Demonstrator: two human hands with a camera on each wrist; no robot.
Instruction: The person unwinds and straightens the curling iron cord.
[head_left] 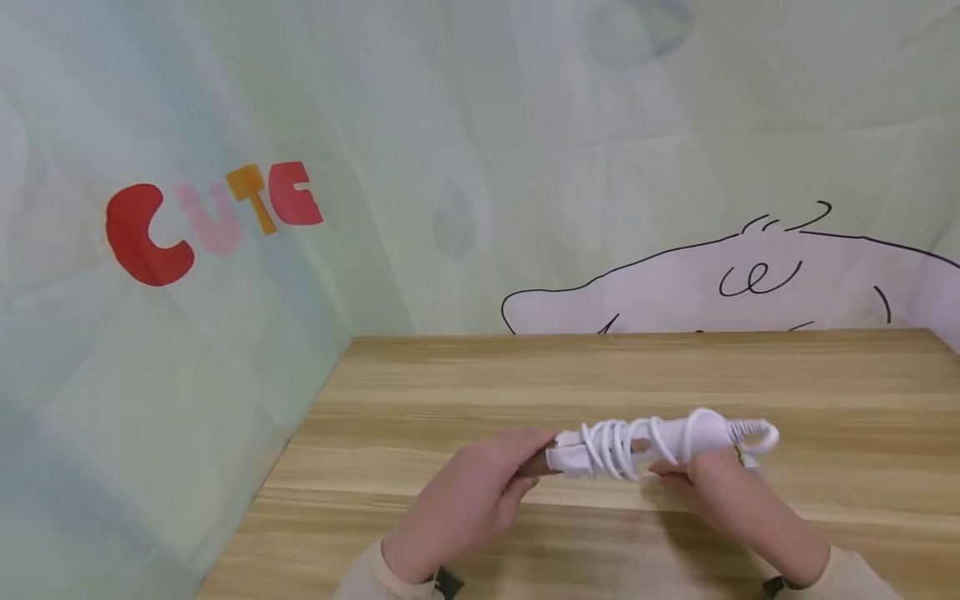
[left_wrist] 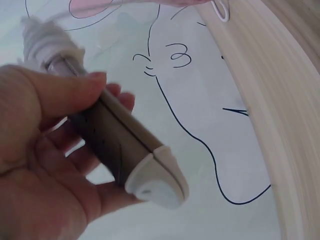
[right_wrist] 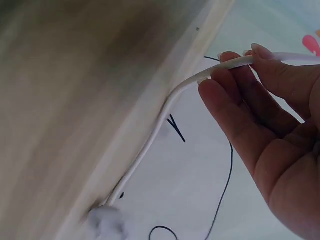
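A hair straightener (head_left: 708, 435) with a white handle and brown barrel is held level above the table. My left hand (head_left: 465, 492) grips its barrel at the left end. In the left wrist view, the thumb lies across the brown barrel (left_wrist: 107, 125), and a pale tip (left_wrist: 160, 177) sticks out past the fingers. White cord (head_left: 615, 450) is wound in several loops around the body. On the other side, my right hand (head_left: 738, 496) is partly behind the handle. Its thumb and fingers pinch the cord (right_wrist: 155, 132) in the right wrist view, where a blurred white plug (right_wrist: 106, 222) hangs at the lower end.
The wooden table (head_left: 420, 383) extends to a back wall covered by a pale cloth (head_left: 450, 125) with a line drawing. Another cloth wall (head_left: 225, 350) rises along the left edge, bearing coloured letters.
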